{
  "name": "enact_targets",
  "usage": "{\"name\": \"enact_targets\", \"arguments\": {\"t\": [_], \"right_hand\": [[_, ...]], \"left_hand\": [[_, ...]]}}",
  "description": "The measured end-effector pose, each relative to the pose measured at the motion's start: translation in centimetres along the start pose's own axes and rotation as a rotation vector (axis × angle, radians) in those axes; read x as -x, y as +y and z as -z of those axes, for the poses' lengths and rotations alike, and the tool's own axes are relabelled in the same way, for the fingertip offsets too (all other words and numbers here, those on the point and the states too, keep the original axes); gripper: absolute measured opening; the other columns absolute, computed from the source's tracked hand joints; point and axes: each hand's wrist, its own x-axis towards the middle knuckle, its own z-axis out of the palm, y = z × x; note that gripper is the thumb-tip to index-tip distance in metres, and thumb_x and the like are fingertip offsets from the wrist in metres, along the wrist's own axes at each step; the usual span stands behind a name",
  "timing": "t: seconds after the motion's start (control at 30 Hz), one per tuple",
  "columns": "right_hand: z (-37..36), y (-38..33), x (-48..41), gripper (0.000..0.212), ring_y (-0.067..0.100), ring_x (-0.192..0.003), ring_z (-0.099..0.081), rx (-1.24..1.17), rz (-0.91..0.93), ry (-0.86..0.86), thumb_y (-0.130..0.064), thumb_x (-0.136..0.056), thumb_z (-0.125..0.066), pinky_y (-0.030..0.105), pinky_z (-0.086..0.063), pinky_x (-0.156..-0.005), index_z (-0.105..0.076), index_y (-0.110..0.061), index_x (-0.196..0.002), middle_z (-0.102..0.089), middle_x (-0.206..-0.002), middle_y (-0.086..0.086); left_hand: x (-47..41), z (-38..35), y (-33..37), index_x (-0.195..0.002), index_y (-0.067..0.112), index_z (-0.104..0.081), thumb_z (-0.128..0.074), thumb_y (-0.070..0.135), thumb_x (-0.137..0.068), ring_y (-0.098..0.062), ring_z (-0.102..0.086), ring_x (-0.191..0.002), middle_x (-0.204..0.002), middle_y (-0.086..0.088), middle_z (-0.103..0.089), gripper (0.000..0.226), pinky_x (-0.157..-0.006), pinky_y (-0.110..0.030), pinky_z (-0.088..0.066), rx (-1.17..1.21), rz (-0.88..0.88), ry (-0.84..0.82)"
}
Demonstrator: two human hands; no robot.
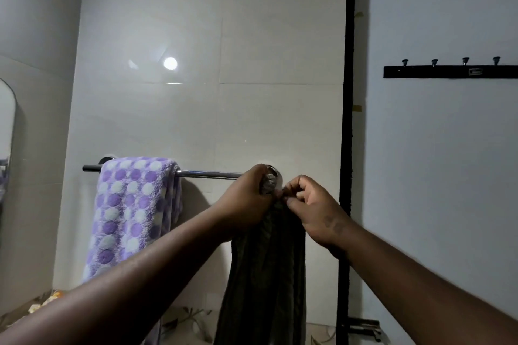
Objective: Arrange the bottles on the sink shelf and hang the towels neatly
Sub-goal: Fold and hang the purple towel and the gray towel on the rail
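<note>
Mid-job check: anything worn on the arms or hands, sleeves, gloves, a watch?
Nothing worn shows: no sleeves, gloves, watch or rings at the left hand or the right hand, and both arms are bare to the frame edge. The right hand's back bears a small dark marking.

Left towel (131,204) on rail (207,174); right towel (266,274) hanging at rail's right end; hook rack (448,71) farther right.

Premises identified as a domestic bathroom — glossy cream wall tiles (252,36), a chrome towel rail (210,174) fixed to them with a purple spotted towel (131,204) draped over it and a dark towel (266,274) at its right end, a mirror (5,120) edge at left, a black hook rack (448,71) at right.
</note>
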Motion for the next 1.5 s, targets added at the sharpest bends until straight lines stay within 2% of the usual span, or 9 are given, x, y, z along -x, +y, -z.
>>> {"name": "enact_targets", "arguments": {"t": [0.13, 0.37, 0.53, 0.67, 0.8, 1.03, 1.17, 1.37, 1.5], "right_hand": [[-0.8, 1.1, -0.1, 0.015, 0.021, -0.081, -0.066, 0.629, 0.063, -0.004, -0.021, -0.093, -0.049, 0.031, -0.049, -0.064, -0.053, -0.031, -0.103, -0.068, -0.092, -0.002], [-2.3, 3.1, 1.8, 0.019, 0.023, -0.060, -0.059, -0.075, -0.383, -0.224, -0.008, -0.096, -0.056, 0.031, -0.050, -0.058, -0.063, -0.011, -0.078, -0.062, -0.066, 0.007], [-1.5, 4.0, 1.7, 0.013, 0.016, -0.067, -0.062, -0.168, -0.293, 0.051, -0.016, -0.096, -0.059, 0.028, -0.050, -0.062, -0.068, -0.020, -0.088, -0.069, -0.077, 0.005], [-0.3, 2.8, 1.4, 0.023, 0.028, -0.083, -0.072, -0.420, -0.168, -0.092, -0.023, -0.081, -0.082, 0.037, -0.060, -0.075, -0.069, -0.016, -0.098, -0.075, -0.093, 0.017], [0.3, 3.6, 2.6, 0.040, 0.030, -0.107, -0.073, -0.426, -0.270, -0.290, -0.022, -0.078, -0.084, 0.035, -0.061, -0.087, -0.072, -0.009, -0.114, -0.075, -0.115, 0.018], [-1.1, 0.0, 0.8, 0.016, 0.024, -0.074, -0.069, -0.441, -0.197, -0.033, -0.007, -0.084, -0.077, 0.036, -0.058, -0.070, -0.068, -0.020, -0.084, -0.072, -0.083, 0.013], [-0.6, -1.3, 0.0, 0.016, 0.019, -0.062, -0.067, -0.430, -0.219, -0.014, -0.004, -0.089, -0.071, 0.029, -0.057, -0.054, -0.061, -0.014, -0.095, -0.070, -0.080, 0.012], [1.7, 1.6, 2.7, 0.046, 0.037, -0.126, -0.062, -0.480, -0.391, -0.516, -0.023, -0.089, -0.076, 0.046, -0.049, -0.110, -0.064, -0.001, -0.127, -0.067, -0.131, 0.021], [1.5, 2.3, 2.5, 0.011, 0.022, -0.084, -0.073, -0.389, -0.326, -0.179, -0.015, -0.091, -0.071, 0.029, -0.059, -0.070, -0.072, -0.008, -0.100, -0.074, -0.102, 0.015]], "left_hand": [[0.3, -0.2, 0.6, -0.093, 0.033, -0.048, -0.057, 0.020, -0.093, -0.002, -0.058, -0.075, -0.083, 0.012, -0.063, 0.016, -0.063, -0.028, -0.043, -0.141, -0.075, -0.017], [0.6, 1.3, 0.3, -0.081, 0.037, -0.056, -0.071, 0.038, -0.091, 0.004, -0.057, -0.068, -0.071, 0.017, -0.062, 0.018, -0.064, -0.020, -0.043, -0.278, -0.129, -0.026], [0.8, 3.7, -0.4, -0.090, 0.030, -0.078, -0.085, 0.051, -0.075, 0.006, -0.062, -0.063, -0.069, 0.023, -0.070, 0.027, -0.061, -0.018, -0.049, -0.459, -0.013, -0.306], [0.9, 4.2, -1.1, -0.083, 0.019, -0.078, -0.075, 0.042, -0.090, -0.006, -0.057, -0.059, -0.065, 0.011, -0.067, 0.024, -0.058, -0.026, -0.044, -0.129, 0.074, -0.080], [0.3, 4.5, -1.1, -0.060, 0.020, -0.060, -0.071, 0.045, -0.093, -0.005, -0.053, -0.050, -0.057, 0.006, -0.056, 0.043, -0.051, -0.021, -0.046, 0.257, 0.176, 0.232], [1.7, 2.5, -0.3, -0.108, -0.005, -0.074, -0.087, 0.018, -0.080, -0.027, -0.074, -0.101, -0.110, -0.024, -0.077, 0.039, -0.095, -0.039, -0.061, 0.461, 0.127, -0.300], [1.4, 1.7, 0.6, -0.083, 0.021, -0.076, -0.079, 0.004, -0.086, -0.014, -0.071, -0.079, -0.081, -0.001, -0.077, 0.017, -0.078, -0.033, -0.060, 0.358, 0.053, -0.170], [0.8, 2.9, 0.1, -0.092, 0.027, -0.064, -0.075, 0.026, -0.089, -0.001, -0.063, -0.069, -0.075, 0.014, -0.070, 0.012, -0.067, -0.033, -0.054, 0.127, -0.055, 0.170], [1.0, 4.1, -0.9, -0.107, 0.035, -0.076, -0.086, 0.055, -0.074, 0.001, -0.072, -0.082, -0.086, 0.018, -0.078, 0.040, -0.081, -0.026, -0.058, 0.110, 0.021, -0.159]]}}
